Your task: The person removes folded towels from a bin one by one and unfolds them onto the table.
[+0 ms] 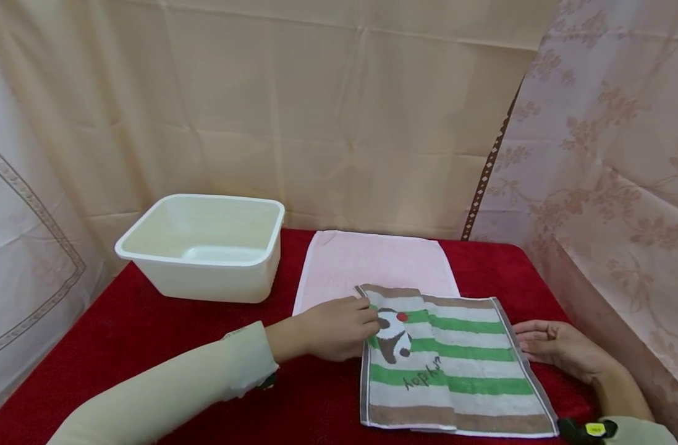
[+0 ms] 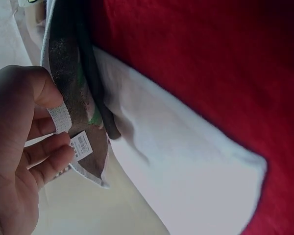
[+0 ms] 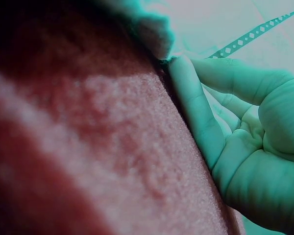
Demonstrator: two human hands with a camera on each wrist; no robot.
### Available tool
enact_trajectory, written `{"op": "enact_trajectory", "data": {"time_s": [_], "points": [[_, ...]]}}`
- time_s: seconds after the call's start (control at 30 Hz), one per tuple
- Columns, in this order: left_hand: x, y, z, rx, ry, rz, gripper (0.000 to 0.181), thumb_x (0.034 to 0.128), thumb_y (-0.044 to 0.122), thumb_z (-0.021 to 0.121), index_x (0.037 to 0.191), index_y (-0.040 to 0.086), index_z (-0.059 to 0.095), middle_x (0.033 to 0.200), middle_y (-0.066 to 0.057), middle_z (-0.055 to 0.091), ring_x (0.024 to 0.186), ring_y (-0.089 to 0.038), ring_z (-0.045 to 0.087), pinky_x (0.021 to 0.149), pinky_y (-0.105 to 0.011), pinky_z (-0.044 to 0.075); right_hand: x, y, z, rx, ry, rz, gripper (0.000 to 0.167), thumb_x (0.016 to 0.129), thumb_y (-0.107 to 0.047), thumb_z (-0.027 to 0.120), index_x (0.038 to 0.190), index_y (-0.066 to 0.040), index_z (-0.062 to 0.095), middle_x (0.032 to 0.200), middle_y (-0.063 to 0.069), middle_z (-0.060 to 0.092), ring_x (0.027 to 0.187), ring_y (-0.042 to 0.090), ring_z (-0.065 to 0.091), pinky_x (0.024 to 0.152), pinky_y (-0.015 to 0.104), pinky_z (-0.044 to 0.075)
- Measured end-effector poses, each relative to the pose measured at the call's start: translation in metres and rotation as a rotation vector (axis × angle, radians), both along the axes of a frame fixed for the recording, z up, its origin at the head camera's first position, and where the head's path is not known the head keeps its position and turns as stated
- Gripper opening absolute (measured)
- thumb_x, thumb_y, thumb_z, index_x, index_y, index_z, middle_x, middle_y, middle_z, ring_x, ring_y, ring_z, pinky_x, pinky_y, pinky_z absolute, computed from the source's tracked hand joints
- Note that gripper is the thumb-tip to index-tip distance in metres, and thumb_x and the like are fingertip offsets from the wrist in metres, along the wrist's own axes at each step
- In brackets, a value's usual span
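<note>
A striped green, white and brown towel (image 1: pixel 478 364) with a panda picture lies at the front right, its left part overlapping the rest in a crease. My left hand (image 1: pixel 339 327) pinches its left edge and lifts it slightly; the left wrist view shows the thumb and fingers on the pale hem, beside a white label (image 2: pixel 81 146). At the opposite edge is my right hand (image 1: pixel 567 349), low against the red cloth. In the right wrist view, its thumb and a fingertip (image 3: pixel 180 68) meet at the towel's edge, which is dark and blurred there.
Behind the striped towel a pink towel (image 1: pixel 372 262) is spread flat, partly covered by it. A cream plastic basin (image 1: pixel 205 281) stands at the back left on the red tablecloth (image 1: pixel 149 334). Curtains (image 1: pixel 327 111) hang behind and at both sides.
</note>
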State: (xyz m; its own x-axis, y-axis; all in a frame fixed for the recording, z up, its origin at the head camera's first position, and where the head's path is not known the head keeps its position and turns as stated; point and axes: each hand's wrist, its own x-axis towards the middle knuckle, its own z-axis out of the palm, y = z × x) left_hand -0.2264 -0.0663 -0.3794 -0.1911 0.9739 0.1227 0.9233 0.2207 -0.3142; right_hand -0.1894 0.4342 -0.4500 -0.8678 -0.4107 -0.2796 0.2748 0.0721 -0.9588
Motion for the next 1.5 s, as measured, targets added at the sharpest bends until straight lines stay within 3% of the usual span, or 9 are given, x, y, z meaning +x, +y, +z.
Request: {"op": "enact_trajectory", "data": {"time_s": [0.33, 0.67, 1.07, 1.5], "points": [[-0.009, -0.030, 0.000, 0.038, -0.044, 0.022, 0.029, 0.0969, 0.037, 0.066, 0.114, 0.014, 0.068, 0.110, 0.002, 0.067, 0.105, -0.015, 0.056, 0.088, -0.025, 0.051, -0.001, 0.002, -0.001, -0.010, 0.002, 0.021, 0.034, 0.104, 0.003, 0.051, 0.123, -0.016, 0.072, 0.118, 0.008, 0.074, 0.107, 0.020, 0.072, 0.092, 0.038, 0.057], [-0.008, -0.064, -0.003, 0.054, -0.051, 0.033, 0.021, 0.0945, 0.029, 0.068, 0.108, 0.013, 0.066, 0.105, 0.000, 0.066, 0.099, -0.017, 0.056, 0.086, -0.028, 0.051, -0.001, 0.002, 0.000, 0.017, -0.011, -0.003, 0.033, 0.105, 0.001, 0.051, 0.121, -0.018, 0.072, 0.117, 0.007, 0.075, 0.106, 0.020, 0.072, 0.092, 0.038, 0.057], [-0.010, -0.093, -0.016, 0.045, -0.187, 0.072, 0.024, 0.0958, 0.026, 0.068, 0.115, 0.012, 0.066, 0.112, 0.000, 0.067, 0.106, -0.017, 0.056, 0.094, -0.028, 0.050, -0.001, 0.000, 0.001, 0.043, -0.030, -0.042, 0.030, 0.104, -0.002, 0.053, 0.119, -0.019, 0.073, 0.116, 0.006, 0.075, 0.104, 0.020, 0.072, 0.091, 0.038, 0.058], [-0.010, -0.117, -0.018, 0.085, -0.143, 0.088, 0.012, 0.0882, 0.018, 0.069, 0.098, 0.014, 0.062, 0.097, 0.002, 0.061, 0.093, -0.016, 0.052, 0.085, -0.030, 0.049, 0.000, -0.002, 0.004, 0.033, -0.019, -0.029, 0.031, 0.104, -0.002, 0.053, 0.118, -0.020, 0.074, 0.115, 0.005, 0.075, 0.104, 0.019, 0.072, 0.092, 0.037, 0.058]]}}
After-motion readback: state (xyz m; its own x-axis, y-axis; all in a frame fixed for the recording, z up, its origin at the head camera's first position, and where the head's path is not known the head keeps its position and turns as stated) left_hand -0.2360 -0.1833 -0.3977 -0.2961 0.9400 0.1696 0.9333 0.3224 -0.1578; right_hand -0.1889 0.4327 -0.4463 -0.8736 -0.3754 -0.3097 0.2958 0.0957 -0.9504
